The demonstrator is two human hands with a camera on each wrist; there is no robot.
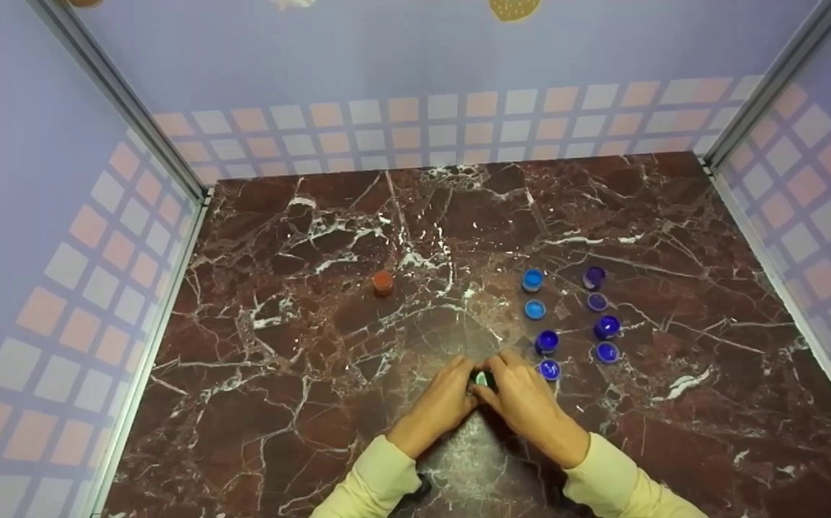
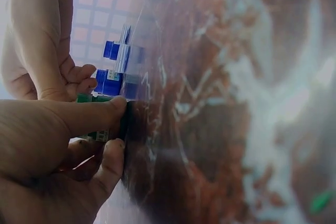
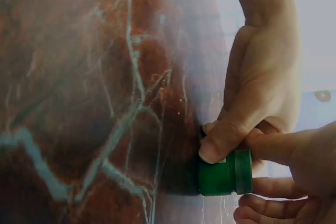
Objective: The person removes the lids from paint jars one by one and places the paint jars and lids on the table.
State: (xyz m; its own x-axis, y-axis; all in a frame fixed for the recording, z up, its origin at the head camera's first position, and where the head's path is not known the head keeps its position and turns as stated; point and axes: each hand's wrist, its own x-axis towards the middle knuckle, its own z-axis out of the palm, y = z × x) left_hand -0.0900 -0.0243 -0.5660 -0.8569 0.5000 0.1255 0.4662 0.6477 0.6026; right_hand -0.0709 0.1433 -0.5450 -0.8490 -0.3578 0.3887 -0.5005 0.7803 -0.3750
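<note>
Both hands meet over a small green paint jar (image 3: 216,178) that stands upright on the marble table near its front middle. With thumb and fingers my left hand (image 1: 450,394) grips the jar's body low down, close to the tabletop. My right hand (image 1: 524,392) has its thumb and fingers at the jar's rimmed lid (image 3: 243,171), pinching it from above. From the head view only a bit of the pale green top shows between the hands. A blue paint jar (image 1: 547,342) and its lid (image 1: 549,370) lie just beyond the right hand.
To the right stand a light blue jar (image 1: 532,280), a purple jar (image 1: 594,278) and another blue jar (image 1: 607,327), each with its lid beside it. An orange jar (image 1: 383,283) stands left of centre. Patterned walls (image 1: 429,57) enclose the table at the back and sides.
</note>
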